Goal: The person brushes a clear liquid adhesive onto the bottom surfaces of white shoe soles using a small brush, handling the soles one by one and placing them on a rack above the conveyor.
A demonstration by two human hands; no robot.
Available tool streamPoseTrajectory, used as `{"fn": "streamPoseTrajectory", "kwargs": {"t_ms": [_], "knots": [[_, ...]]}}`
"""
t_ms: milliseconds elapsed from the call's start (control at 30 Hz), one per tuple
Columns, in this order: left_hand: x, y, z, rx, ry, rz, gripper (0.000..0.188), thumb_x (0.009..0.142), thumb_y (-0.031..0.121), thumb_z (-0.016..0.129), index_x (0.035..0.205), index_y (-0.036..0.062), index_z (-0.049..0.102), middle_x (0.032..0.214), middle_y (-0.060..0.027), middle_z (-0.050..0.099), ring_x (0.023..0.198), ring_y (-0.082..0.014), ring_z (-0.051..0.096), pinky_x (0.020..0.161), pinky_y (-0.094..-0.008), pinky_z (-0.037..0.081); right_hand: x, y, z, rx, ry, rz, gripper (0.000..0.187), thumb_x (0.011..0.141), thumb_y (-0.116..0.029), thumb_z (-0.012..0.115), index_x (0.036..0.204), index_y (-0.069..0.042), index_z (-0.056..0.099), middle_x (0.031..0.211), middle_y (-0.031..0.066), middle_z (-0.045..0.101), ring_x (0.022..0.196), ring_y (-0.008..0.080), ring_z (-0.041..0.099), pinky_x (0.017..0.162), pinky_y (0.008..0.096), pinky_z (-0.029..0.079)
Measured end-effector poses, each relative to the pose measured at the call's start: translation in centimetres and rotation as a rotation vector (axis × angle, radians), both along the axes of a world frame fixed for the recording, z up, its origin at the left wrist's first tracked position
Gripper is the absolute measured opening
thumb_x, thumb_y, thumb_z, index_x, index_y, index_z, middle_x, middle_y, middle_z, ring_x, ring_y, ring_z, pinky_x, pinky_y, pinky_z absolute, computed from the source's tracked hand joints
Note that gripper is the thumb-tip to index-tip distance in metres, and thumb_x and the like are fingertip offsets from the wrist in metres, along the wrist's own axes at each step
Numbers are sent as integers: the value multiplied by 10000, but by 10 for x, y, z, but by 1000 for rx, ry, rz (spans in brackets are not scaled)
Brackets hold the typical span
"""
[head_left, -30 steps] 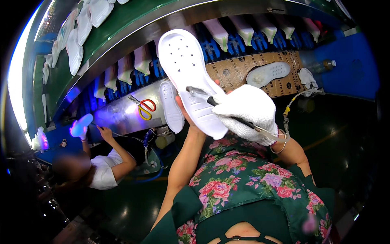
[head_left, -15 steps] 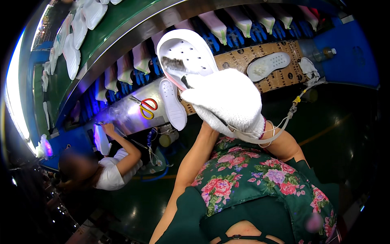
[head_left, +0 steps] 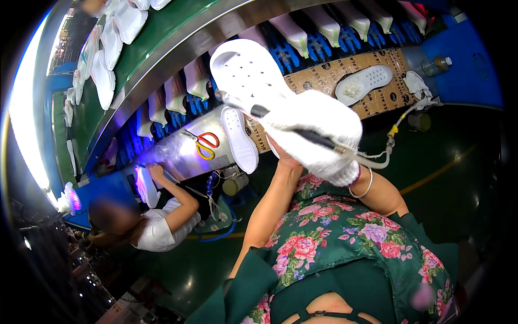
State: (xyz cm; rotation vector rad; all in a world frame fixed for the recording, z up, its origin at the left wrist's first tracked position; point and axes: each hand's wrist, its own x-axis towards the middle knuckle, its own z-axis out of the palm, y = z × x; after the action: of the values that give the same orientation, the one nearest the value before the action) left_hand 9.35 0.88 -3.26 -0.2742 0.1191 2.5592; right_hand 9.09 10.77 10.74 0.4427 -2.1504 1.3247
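A white shoe sole (head_left: 249,70) with small round holes is held up over the bench, its hollow side showing. My left hand (head_left: 287,155), bare, grips it from below; most of its fingers are hidden behind the sole and the glove. My right hand (head_left: 332,116) wears a white knit glove and is closed around a brush (head_left: 315,137) with a dark handle. The brush's tip end lies over the sole's left edge, slightly blurred. A pale hose (head_left: 377,162) runs from the handle's rear end up to the right.
Scissors (head_left: 206,146) and another white sole (head_left: 239,139) lie on the metal bench. Cardboard (head_left: 318,81) bears a sole (head_left: 364,85); a white cloth (head_left: 416,83) and bottle (head_left: 438,66) are right. Pink-white shoe forms (head_left: 291,35) line the back. A co-worker (head_left: 162,224) works at left.
The brush has swung from the sole's inside to its left edge, and its dark handle now shows across the glove. The view has shifted a little.
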Motion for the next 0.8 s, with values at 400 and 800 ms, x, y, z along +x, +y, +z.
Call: {"fn": "streamPoseTrajectory", "kwargs": {"t_ms": [400, 800], "knots": [[-10, -14, 3, 72, 43, -9, 932, 859, 786, 492, 1550, 188, 309, 1470, -167, 486, 1297, -487, 484, 1074, -660, 408, 25, 10, -34, -283, -360, 246, 562, 940, -364, 649, 1397, -64, 517, 1290, 136, 609, 1215, 275, 588, 1011, 417, 488], [-38, -23, 11, 98, 132, -23, 958, 815, 828, 517, 1527, 205, 367, 1450, -223, 486, 1238, -522, 508, 1051, -689, 387, 10, 39, -47, 270, 51, 223, 664, 889, -156, 737, 1466, -107, 411, 1488, 120, 423, 1344, 231, 463, 1110, 381, 413]]}}
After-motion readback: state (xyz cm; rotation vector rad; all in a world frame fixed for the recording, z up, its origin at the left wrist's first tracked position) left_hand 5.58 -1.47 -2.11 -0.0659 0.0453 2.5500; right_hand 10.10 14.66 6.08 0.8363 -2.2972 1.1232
